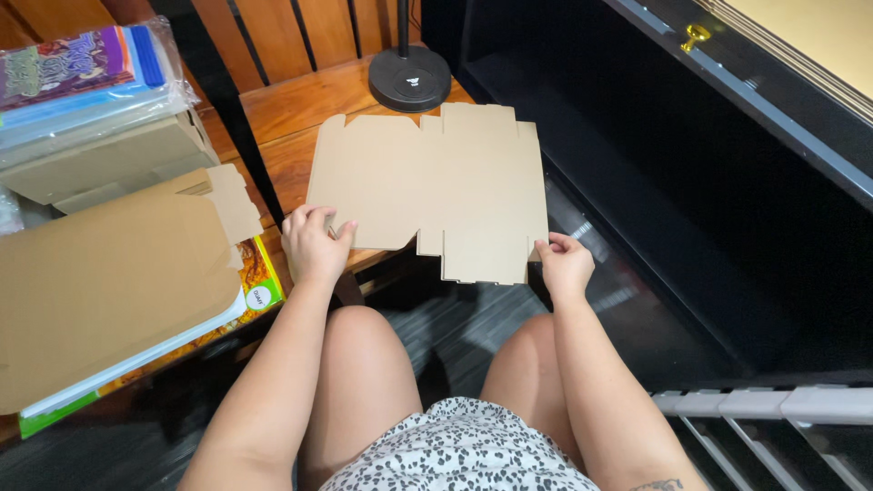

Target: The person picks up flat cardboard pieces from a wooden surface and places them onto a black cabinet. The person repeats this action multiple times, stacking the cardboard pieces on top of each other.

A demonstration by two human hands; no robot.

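A flat, unfolded brown cardboard box blank [436,186] lies on a small wooden table [291,109], its near edge hanging over the table's front. My left hand [314,244] grips its near left corner, thumb on top. My right hand [564,264] pinches the near right corner flap. Both hands hold the blank above my bare knees.
A black round lamp base [409,77] stands at the table's far edge. To the left lie more flat cardboard blanks [109,273] on colourful books, and a plastic-wrapped stack [82,73] on a box. A black cabinet [691,182] is on the right, a white rack [773,405] below it.
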